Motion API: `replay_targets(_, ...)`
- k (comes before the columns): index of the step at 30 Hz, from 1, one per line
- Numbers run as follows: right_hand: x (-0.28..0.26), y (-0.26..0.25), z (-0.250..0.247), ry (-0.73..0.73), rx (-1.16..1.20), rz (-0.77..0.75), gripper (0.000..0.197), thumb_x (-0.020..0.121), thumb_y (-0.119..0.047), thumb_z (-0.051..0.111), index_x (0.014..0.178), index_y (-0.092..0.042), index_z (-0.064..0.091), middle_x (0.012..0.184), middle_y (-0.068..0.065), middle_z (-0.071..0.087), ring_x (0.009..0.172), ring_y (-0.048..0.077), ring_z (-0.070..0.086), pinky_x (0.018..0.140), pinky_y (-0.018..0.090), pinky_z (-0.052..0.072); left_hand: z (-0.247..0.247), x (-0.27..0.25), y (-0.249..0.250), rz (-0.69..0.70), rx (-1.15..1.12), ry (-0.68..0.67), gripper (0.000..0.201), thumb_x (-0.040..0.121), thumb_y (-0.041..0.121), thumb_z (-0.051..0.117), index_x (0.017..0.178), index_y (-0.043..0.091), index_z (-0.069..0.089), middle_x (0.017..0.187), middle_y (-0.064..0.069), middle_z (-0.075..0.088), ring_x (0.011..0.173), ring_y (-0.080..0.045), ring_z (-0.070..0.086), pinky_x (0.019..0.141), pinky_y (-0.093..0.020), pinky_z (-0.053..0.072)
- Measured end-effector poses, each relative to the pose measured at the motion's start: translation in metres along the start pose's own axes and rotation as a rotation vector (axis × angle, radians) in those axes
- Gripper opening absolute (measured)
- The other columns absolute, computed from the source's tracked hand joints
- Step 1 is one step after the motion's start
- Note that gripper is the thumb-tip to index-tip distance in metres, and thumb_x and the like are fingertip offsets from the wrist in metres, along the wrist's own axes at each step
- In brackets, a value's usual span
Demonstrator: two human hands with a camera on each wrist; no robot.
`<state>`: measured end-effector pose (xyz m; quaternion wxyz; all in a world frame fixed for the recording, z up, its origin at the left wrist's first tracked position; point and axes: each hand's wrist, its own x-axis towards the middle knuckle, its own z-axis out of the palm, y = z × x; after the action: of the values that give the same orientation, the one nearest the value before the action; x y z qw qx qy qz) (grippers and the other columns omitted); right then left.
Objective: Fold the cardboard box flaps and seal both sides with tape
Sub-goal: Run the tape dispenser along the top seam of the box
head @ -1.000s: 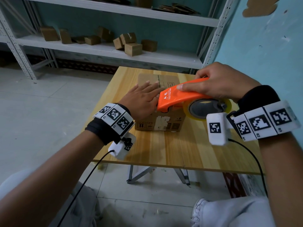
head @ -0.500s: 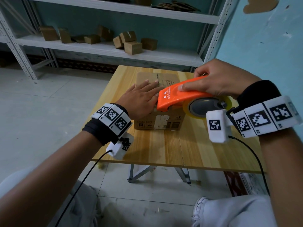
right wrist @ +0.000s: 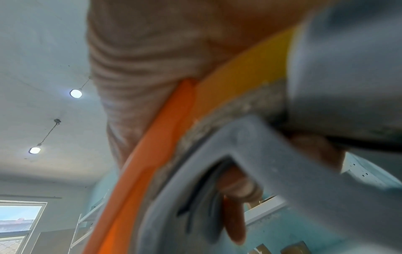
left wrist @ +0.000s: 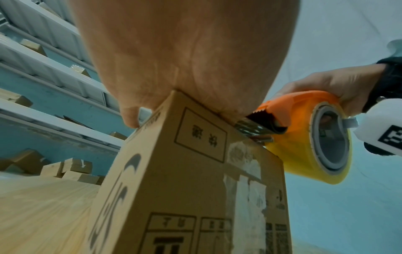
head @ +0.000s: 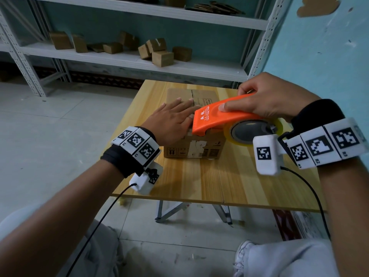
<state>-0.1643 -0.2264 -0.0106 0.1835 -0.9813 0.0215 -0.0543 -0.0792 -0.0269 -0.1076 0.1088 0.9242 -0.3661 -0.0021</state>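
Wooden table [head: 199,182] before white shelves [head: 127,62] of small cartons. Cardboard box [head: 192,150] on it, flaps shut. Left hand [head: 171,124] laid flat on top, fingers straight and slightly spread. Right hand [head: 273,98] curled round orange tape dispenser [head: 223,118], its blade end at the box's near top edge.

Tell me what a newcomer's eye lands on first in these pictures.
The bright orange tape dispenser with its yellow tape roll stands out, held by the right hand over the near right edge of the cardboard box at the table's middle. Next comes the left hand pressed flat on the box top, then the small boxes on the shelf behind.
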Motion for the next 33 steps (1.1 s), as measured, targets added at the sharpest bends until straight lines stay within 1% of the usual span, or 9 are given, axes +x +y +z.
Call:
replay_targets(3, -0.001, 0.001, -0.001, -0.008, 0.016, -0.006, 0.045, 0.073, -0.062, 0.070, 0.077, -0.018, 0.066, 0.080, 0.002, 0.062, 0.078, 0.015, 0.058, 0.061, 0.028, 0.041, 0.002, 0.000, -0.001, 0.024, 0.035, -0.004, 0.054, 0.100, 0.044, 0.009, 0.152, 0.033, 0.005, 0.161, 0.003, 0.001, 0.148, -0.020, -0.006, 0.119, -0.052, 0.005)
replay_targets(7, -0.002, 0.003, -0.003, -0.013, 0.032, -0.010, 0.043, 0.074, -0.061, 0.070, 0.077, -0.018, 0.066, 0.079, 0.001, 0.062, 0.077, 0.015, 0.058, 0.060, 0.027, 0.039, 0.002, 0.000, 0.001, 0.004, 0.000, 0.005, 0.048, 0.104, 0.038, 0.014, 0.152, 0.034, 0.004, 0.161, 0.004, 0.001, 0.148, -0.018, -0.006, 0.120, -0.048, 0.003)
replay_targets(12, -0.003, 0.006, -0.004, -0.017, 0.051, -0.017, 0.042, 0.074, -0.060, 0.071, 0.076, -0.018, 0.066, 0.079, 0.002, 0.063, 0.076, 0.015, 0.059, 0.061, 0.027, 0.041, 0.000, -0.002, 0.004, 0.035, 0.041, -0.003, 0.048, 0.104, 0.037, 0.011, 0.152, 0.031, 0.005, 0.161, 0.005, 0.002, 0.148, -0.016, -0.008, 0.120, -0.044, -0.001)
replay_targets(18, -0.003, 0.008, -0.005, -0.018, 0.066, -0.018, 0.042, 0.073, -0.060, 0.071, 0.075, -0.018, 0.067, 0.079, 0.002, 0.063, 0.076, 0.014, 0.059, 0.062, 0.027, 0.041, 0.000, -0.002, 0.003, 0.067, 0.075, -0.004, 0.060, 0.094, 0.044, 0.002, 0.152, 0.029, 0.007, 0.161, 0.004, 0.004, 0.148, -0.017, -0.007, 0.120, -0.045, 0.001)
replay_targets(20, -0.005, 0.011, -0.006, -0.014, 0.064, -0.008, 0.042, 0.073, -0.059, 0.071, 0.073, -0.017, 0.066, 0.077, 0.002, 0.064, 0.075, 0.014, 0.059, 0.061, 0.028, 0.041, 0.002, 0.000, 0.002, 0.031, 0.018, 0.007, 0.053, 0.101, 0.042, 0.006, 0.152, 0.030, 0.008, 0.161, 0.004, 0.003, 0.148, -0.016, -0.006, 0.120, -0.046, 0.001)
replay_targets(22, -0.008, 0.017, -0.009, -0.011, 0.077, 0.011, 0.042, 0.073, -0.058, 0.072, 0.073, -0.016, 0.066, 0.075, 0.002, 0.064, 0.073, 0.015, 0.059, 0.062, 0.028, 0.041, 0.004, 0.002, 0.000, -0.005, -0.025, 0.002, 0.053, 0.101, 0.044, 0.008, 0.153, 0.030, 0.008, 0.161, 0.004, 0.003, 0.148, -0.017, -0.005, 0.120, -0.047, 0.003)
replay_targets(24, -0.012, 0.022, -0.011, -0.018, 0.097, 0.024, 0.041, 0.073, -0.056, 0.072, 0.072, -0.015, 0.066, 0.074, 0.002, 0.064, 0.072, 0.015, 0.058, 0.062, 0.028, 0.041, 0.004, 0.003, 0.000, -0.005, -0.015, -0.005, 0.055, 0.099, 0.045, 0.007, 0.152, 0.030, 0.008, 0.161, 0.003, 0.003, 0.148, -0.018, -0.005, 0.120, -0.049, 0.004)
replay_targets(28, -0.013, 0.028, -0.011, -0.015, 0.112, 0.031, 0.043, 0.072, -0.057, 0.072, 0.074, -0.015, 0.068, 0.075, 0.002, 0.065, 0.074, 0.015, 0.059, 0.063, 0.029, 0.042, 0.003, 0.002, 0.003, -0.013, -0.054, -0.001, 0.049, 0.104, 0.039, 0.014, 0.152, 0.031, 0.008, 0.161, 0.005, 0.002, 0.148, -0.016, -0.005, 0.120, -0.046, 0.002)
replay_targets(33, -0.013, 0.031, -0.011, -0.013, 0.124, 0.038, 0.043, 0.072, -0.057, 0.072, 0.075, -0.015, 0.068, 0.074, 0.002, 0.065, 0.072, 0.015, 0.059, 0.063, 0.029, 0.043, 0.005, 0.004, -0.001, 0.014, -0.017, -0.001, 0.050, 0.103, 0.039, 0.013, 0.152, 0.029, 0.007, 0.161, 0.003, 0.003, 0.148, -0.017, -0.006, 0.120, -0.049, 0.005)
